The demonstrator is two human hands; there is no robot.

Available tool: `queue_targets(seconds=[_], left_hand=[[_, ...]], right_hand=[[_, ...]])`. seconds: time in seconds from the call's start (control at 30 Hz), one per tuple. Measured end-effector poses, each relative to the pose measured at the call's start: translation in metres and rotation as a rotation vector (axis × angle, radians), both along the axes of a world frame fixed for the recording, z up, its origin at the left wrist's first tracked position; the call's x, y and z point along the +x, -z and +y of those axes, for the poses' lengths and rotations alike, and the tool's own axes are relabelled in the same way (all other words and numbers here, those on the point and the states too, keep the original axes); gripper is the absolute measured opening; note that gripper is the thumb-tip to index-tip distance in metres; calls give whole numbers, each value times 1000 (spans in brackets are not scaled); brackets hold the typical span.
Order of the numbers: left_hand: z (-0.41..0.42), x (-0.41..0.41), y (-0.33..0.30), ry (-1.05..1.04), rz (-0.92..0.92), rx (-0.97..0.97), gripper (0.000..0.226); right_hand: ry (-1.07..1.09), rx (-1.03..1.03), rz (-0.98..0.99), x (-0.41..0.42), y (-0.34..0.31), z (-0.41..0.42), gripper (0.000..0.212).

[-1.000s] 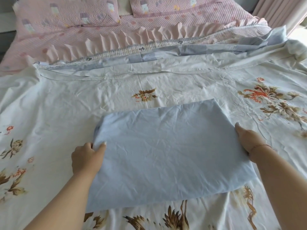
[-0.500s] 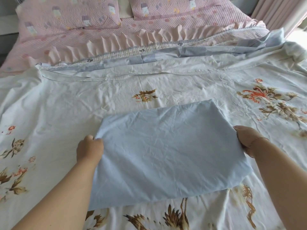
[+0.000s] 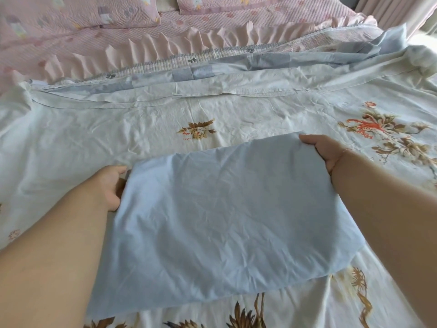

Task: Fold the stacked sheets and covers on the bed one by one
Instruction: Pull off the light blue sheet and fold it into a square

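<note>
— Where is the folded pale-blue cotton sheet lying?
— On the white floral bedspread; the left hand and right hand are both gripping its far corners.

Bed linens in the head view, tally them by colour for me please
Light blue folded sheet, gripped by left hand and right hand: 1
White floral sheet: 1
Pink pillows: 2
Pink ruffled cover: 1
Total: 5

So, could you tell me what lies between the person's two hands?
In the head view, only the folded blue sheet spans from left hand to right hand.
</note>
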State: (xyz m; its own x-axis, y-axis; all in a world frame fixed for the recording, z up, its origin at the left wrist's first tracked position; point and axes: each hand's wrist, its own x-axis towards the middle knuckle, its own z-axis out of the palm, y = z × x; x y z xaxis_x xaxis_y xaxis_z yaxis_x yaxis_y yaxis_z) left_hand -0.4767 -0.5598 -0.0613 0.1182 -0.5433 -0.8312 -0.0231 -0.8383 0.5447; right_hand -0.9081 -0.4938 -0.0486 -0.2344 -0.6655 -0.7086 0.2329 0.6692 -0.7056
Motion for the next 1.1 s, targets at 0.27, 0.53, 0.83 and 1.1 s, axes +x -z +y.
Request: queue_targets(seconds=[0.27, 0.53, 0.83, 1.1], left_hand=[[-1, -10, -10, -2, 96, -83, 32], [-7, 12, -16, -208, 33, -221, 31], [-17, 25, -3, -108, -506, -328, 61], [56, -43, 48, 1103, -1179, -905, 73]], right_hand=[[133, -79, -53, 2, 2, -9, 36], [299, -61, -11, -14, 9, -13, 33], [75, -39, 940, -18, -27, -23, 32], [-786, -441, 1473, 70, 30, 42, 56]])
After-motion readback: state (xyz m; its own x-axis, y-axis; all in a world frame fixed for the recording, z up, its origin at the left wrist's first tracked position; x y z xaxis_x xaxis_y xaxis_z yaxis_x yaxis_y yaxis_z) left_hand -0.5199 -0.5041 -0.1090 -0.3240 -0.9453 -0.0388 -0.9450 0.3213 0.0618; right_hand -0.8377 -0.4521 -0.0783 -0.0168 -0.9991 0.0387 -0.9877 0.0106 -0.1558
